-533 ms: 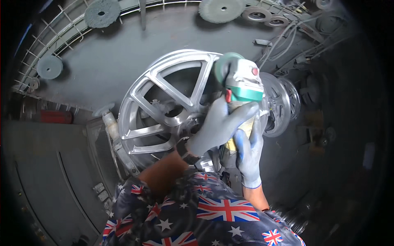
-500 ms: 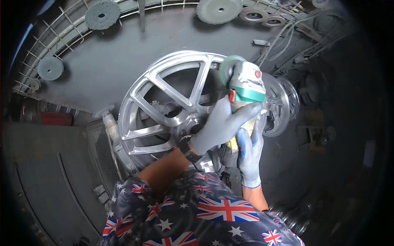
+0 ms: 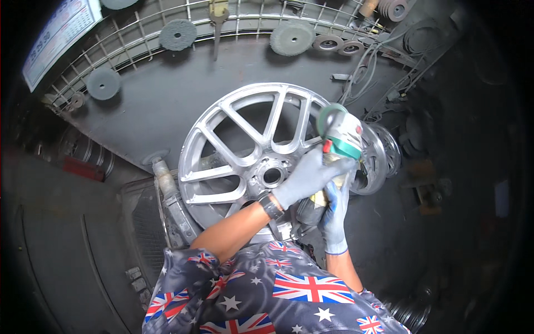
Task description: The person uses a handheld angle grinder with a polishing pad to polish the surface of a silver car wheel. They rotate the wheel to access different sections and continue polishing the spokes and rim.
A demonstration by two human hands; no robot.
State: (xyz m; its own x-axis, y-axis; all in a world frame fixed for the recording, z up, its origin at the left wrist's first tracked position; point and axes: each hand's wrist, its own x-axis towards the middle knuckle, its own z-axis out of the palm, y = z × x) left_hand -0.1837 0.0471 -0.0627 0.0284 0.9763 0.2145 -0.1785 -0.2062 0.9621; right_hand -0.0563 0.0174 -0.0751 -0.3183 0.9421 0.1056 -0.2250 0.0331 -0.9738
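Observation:
Both my hands wear grey gloves and hold an angle grinder [image 3: 346, 133] with a white and green head and a round guard or disc at its top. My left hand [image 3: 311, 172] wraps the body just below the green band, its wrist wearing a dark watch. Lower on the tool, my right hand [image 3: 335, 214] closes round the yellowish handle part. A silver alloy wheel rim [image 3: 240, 119] with split spokes stands mounted in front of me. The grinder's disc is by the rim's right edge; whether they touch I cannot tell.
Grinding and buffing discs [image 3: 292, 39] hang on a wire rack [image 3: 139, 30] along the back wall. More wheel rims [image 3: 384, 150] stand behind on the right. Loose cables [image 3: 361, 69] hang at the upper right. A metal stand arm [image 3: 172, 195] is left of the wheel.
My view has tilted up, so the wheel and grinder sit lower in the picture and more of the rack shows. Both hands keep their hold on the grinder.

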